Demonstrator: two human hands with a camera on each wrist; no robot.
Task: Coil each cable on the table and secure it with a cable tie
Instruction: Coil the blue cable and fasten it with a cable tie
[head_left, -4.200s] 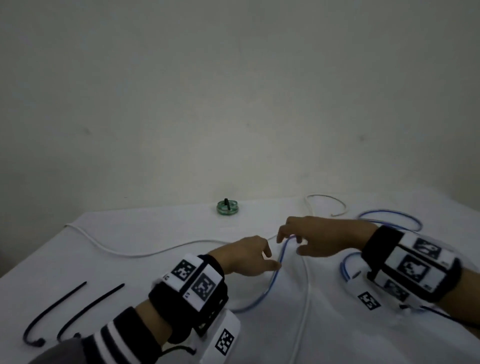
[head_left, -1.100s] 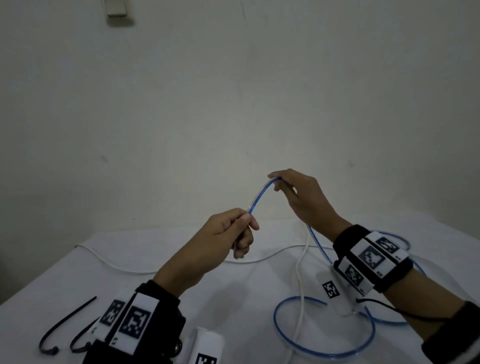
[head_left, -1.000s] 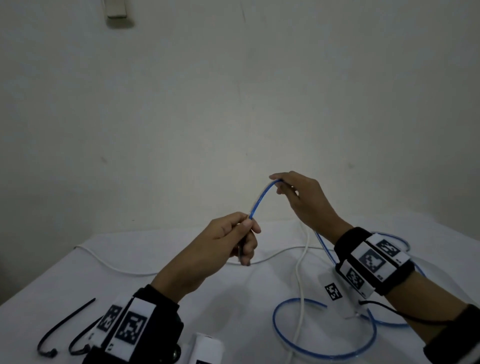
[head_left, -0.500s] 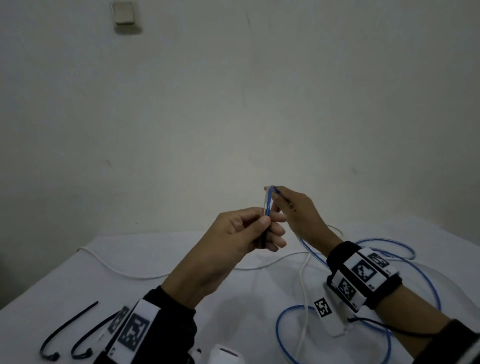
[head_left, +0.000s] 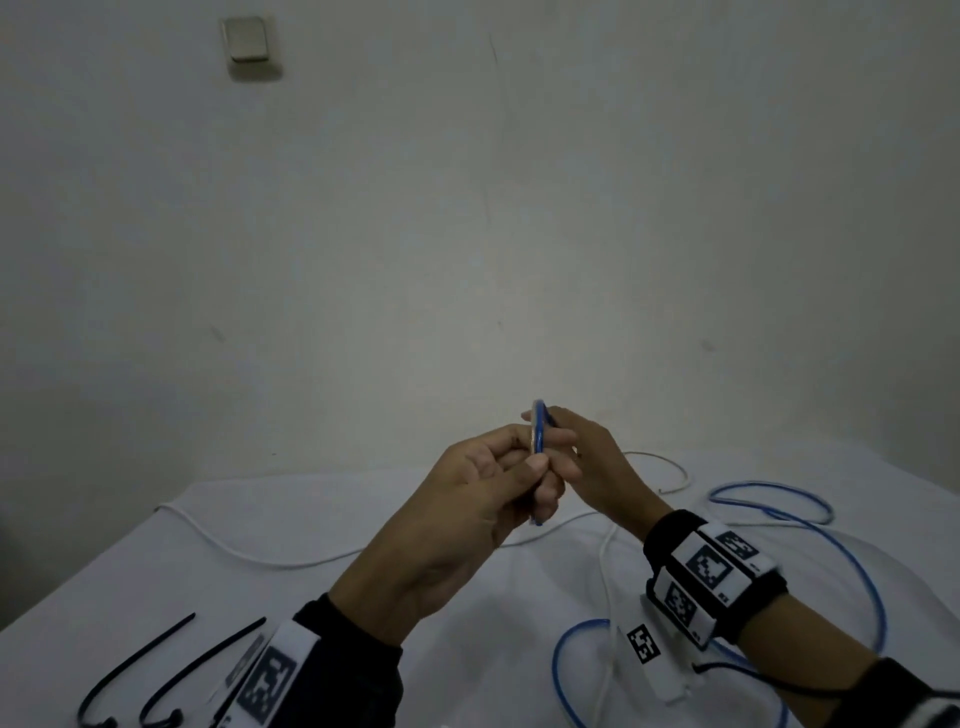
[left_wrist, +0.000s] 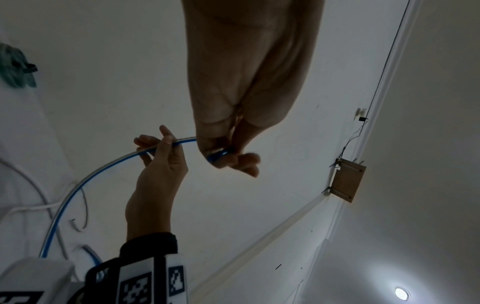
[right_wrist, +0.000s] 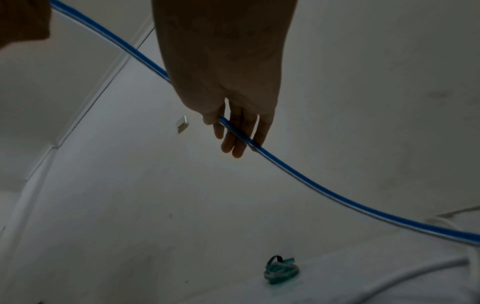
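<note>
Blue cable (head_left: 540, 434) lifted off table (head_left: 322, 525), end pinched in left hand (head_left: 467, 512) as anchor for first loop. Next stretch gripped by right hand (head_left: 587, 462) alongside, feeding slack; rest lying on table, white cable (head_left: 249, 551) untouched, ties (head_left: 150, 675) within left reach.

No words, brand names or numbers can be read anywhere. The only printed marks are black-and-white square fiducial patterns on the white wrist bands (head_left: 710, 570) and on the wrist camera housings (head_left: 644, 644); they are coded patterns, not text. Small dark specks beside some patterns might be print, but they are too small to read.
</note>
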